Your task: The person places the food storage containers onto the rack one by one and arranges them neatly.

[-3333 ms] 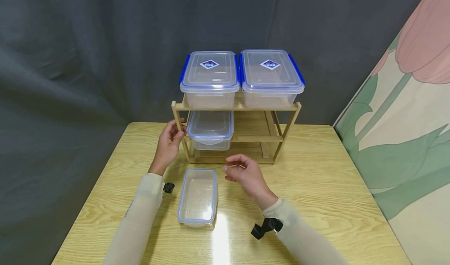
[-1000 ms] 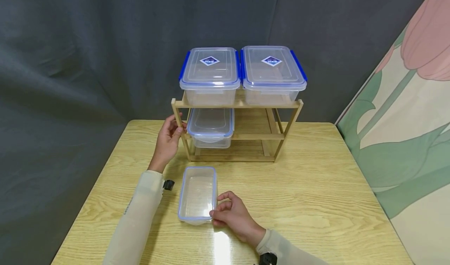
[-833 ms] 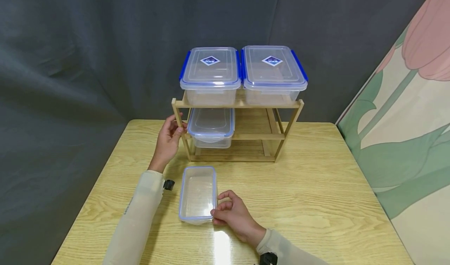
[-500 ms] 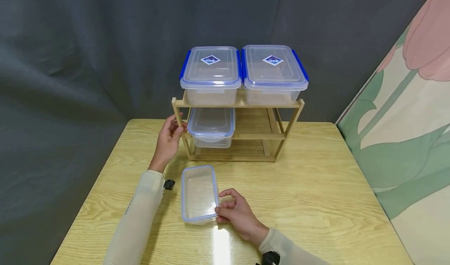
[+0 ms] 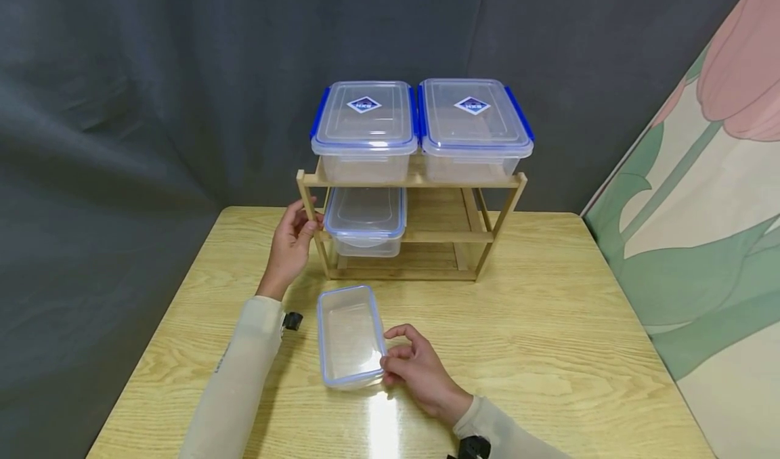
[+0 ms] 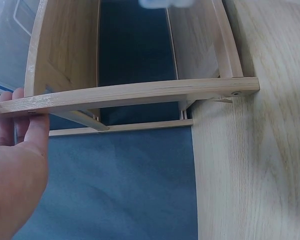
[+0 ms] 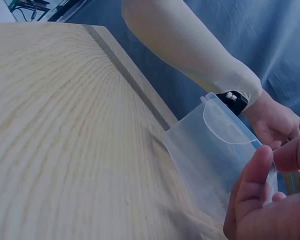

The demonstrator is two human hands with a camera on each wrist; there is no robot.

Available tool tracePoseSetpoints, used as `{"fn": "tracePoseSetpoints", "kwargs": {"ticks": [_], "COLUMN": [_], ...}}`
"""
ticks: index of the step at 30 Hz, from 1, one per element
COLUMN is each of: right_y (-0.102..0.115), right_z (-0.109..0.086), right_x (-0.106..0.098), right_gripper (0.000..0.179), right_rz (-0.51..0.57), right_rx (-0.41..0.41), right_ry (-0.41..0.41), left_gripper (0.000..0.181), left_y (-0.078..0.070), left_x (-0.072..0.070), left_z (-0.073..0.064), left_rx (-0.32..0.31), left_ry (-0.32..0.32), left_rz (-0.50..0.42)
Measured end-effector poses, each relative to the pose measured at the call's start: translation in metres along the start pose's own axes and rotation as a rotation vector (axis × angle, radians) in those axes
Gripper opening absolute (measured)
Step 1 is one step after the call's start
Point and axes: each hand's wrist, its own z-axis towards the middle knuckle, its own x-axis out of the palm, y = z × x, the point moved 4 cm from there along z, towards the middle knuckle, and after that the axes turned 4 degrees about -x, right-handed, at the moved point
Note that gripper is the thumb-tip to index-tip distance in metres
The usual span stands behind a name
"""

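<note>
In the head view my left hand (image 5: 289,248) grips the left front post of a wooden shelf rack (image 5: 426,237). The left wrist view has the fingers on one side of that wooden bar (image 6: 130,93) and the thumb on the other. My right hand (image 5: 424,372) pinches the near right corner of a clear food storage container (image 5: 350,337) with a pale blue rim, lying slanted at the front of the rack. From the right wrist, the thumb (image 7: 257,172) and fingers are at the container's corner (image 7: 205,155); part of it is hidden behind them.
Two clear boxes with blue clips, left (image 5: 365,124) and right (image 5: 475,124), stand on the rack's top shelf. A smaller lidded container (image 5: 365,222) occupies the left of the middle shelf. Behind the table (image 5: 548,323) hangs a dark curtain (image 5: 262,93).
My right hand came down from near the rack to the container's corner. The container's near end has since swung right, so it now lies turned. The left hand stayed on the post.
</note>
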Motion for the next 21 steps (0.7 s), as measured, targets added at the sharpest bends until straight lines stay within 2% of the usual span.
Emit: {"fn": "tracePoseSetpoints", "kwargs": {"ticks": [9, 21], "right_y": [0.011, 0.029], "right_z": [-0.004, -0.015], "right_x": [-0.006, -0.015], "right_gripper": [0.049, 0.049], "right_rz": [-0.004, -0.01], "right_rx": [-0.025, -0.073], "right_ry": [0.015, -0.006], "left_gripper": [0.042, 0.041], "left_y": [0.0, -0.001], "left_x": [0.0, 0.0], "left_z": [0.0, 0.0], "left_rx": [0.0, 0.002], "left_ry": [-0.008, -0.007], "left_rz": [0.001, -0.002]}}
